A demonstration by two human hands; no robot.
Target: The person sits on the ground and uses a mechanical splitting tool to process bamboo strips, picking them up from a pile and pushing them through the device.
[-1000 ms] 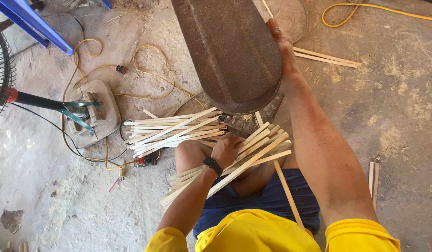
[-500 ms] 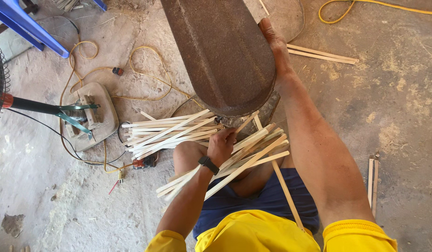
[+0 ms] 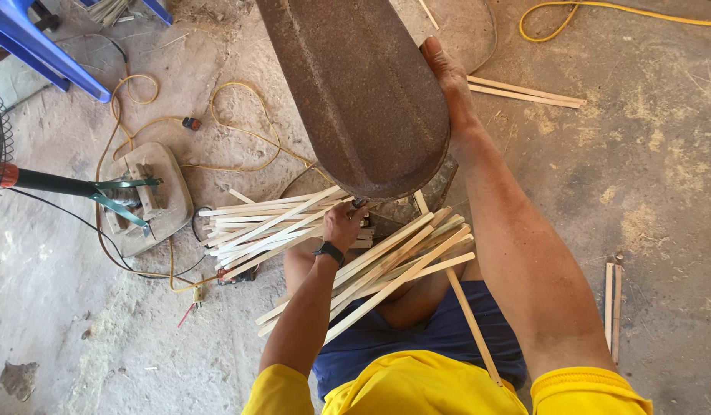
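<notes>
We sit on the floor (image 3: 662, 177) with a bundle of wooden strips (image 3: 324, 246) fanned across our lap at centre frame, ends splaying left and lower right. Left hand (image 3: 344, 223), watch (image 3: 328, 252) on the wrist, has its grip closed around the middle of the bundle, just below the lower edge of the big rusty metal guard (image 3: 355, 92) that fills the upper centre. Right hand (image 3: 447, 77) lies flat against the guard's right edge, fingers extended, not wrapped around anything we can see. What lies under the guard is hidden. Our judgement: the strips want squaring up before they go further in, since they cross each other and could bind or kick; keeping the left fingers behind the guard's lip and the right hand as a steady brace looks sensible. A few loose strips (image 3: 524, 91) lie at upper right, another pair (image 3: 613, 307) at the right edge. A fan stand (image 3: 140, 196) sits at left with yellow cable (image 3: 217, 131) looped around it; a blue stool leg (image 3: 40, 50) shows in the upper left corner.
</notes>
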